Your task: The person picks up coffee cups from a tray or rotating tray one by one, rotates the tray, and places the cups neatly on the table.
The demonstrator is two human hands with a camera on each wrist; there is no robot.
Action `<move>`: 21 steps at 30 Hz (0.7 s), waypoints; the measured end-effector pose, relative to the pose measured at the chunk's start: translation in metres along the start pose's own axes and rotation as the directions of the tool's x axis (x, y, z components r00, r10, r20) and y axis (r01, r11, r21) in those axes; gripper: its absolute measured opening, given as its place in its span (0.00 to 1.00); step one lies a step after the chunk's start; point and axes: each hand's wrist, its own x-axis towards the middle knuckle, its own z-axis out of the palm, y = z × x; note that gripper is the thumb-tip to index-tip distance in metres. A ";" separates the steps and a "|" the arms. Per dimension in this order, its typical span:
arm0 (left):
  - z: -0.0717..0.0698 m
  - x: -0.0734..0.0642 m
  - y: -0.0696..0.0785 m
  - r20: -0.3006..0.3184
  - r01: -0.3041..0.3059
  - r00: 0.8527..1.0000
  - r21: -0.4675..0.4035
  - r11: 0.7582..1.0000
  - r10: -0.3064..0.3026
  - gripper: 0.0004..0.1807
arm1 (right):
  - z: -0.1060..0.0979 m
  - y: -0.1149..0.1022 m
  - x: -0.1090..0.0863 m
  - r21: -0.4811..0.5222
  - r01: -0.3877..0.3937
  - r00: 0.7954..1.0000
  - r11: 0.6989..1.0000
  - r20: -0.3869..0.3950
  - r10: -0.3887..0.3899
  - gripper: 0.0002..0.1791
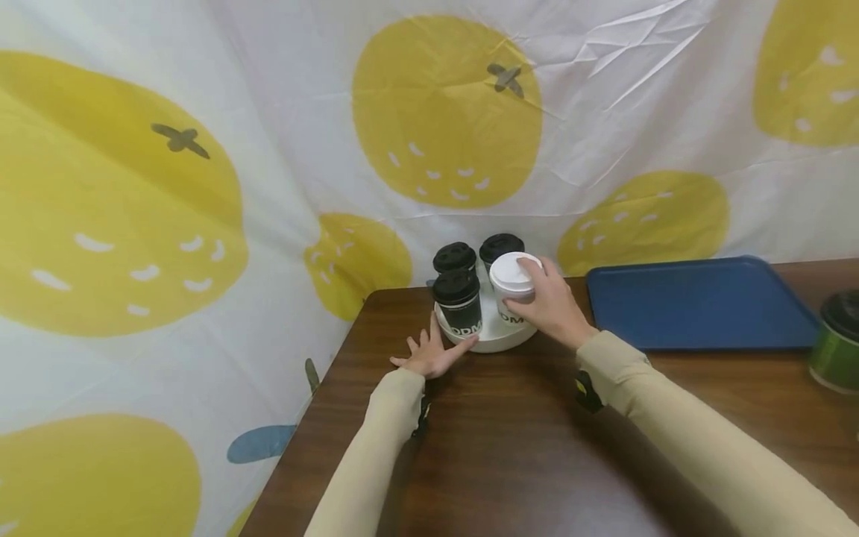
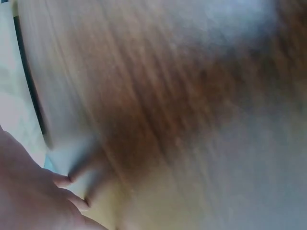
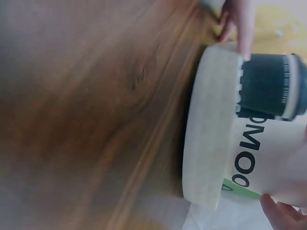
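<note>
My right hand (image 1: pixel 552 304) grips a white paper coffee cup (image 1: pixel 503 292) with a white lid, thumb on the near side and fingers round the far side. The cup stands upright on or just over a round white tray (image 1: pixel 495 344); its base contact is hard to tell. My left hand (image 1: pixel 432 356) lies at the tray's front left with straight, spread fingers touching its rim. Black-lidded cups share the tray: a dark one (image 1: pixel 463 307) in front, another (image 1: pixel 455 258) behind it, and a third (image 1: pixel 502 246) at the back. In the left wrist view, part of my left hand (image 2: pixel 33 191) shows.
A blue rectangular tray (image 1: pixel 698 306) lies to the right on the brown wooden table (image 1: pixel 496 440). At the far right stands a green cup (image 1: pixel 835 350) with a black lid. A fruit-patterned curtain (image 1: pixel 282 246) hangs behind and along the left.
</note>
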 end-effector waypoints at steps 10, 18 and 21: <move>-0.004 -0.004 0.001 0.002 -0.007 1.000 0.004 1.000 0.007 0.67 | -0.028 -0.005 -0.026 0.064 0.066 0.980 0.996 -0.192 -0.053 0.30; -0.004 -0.013 0.005 0.007 -0.031 0.999 -0.020 0.999 0.032 0.65 | -0.048 -0.008 -0.037 0.027 0.087 0.977 0.996 -0.195 -0.081 0.26; -0.005 -0.011 0.007 0.001 -0.036 0.999 -0.012 0.999 0.036 0.65 | -0.064 -0.010 -0.041 0.009 0.091 0.974 0.996 -0.209 -0.087 0.25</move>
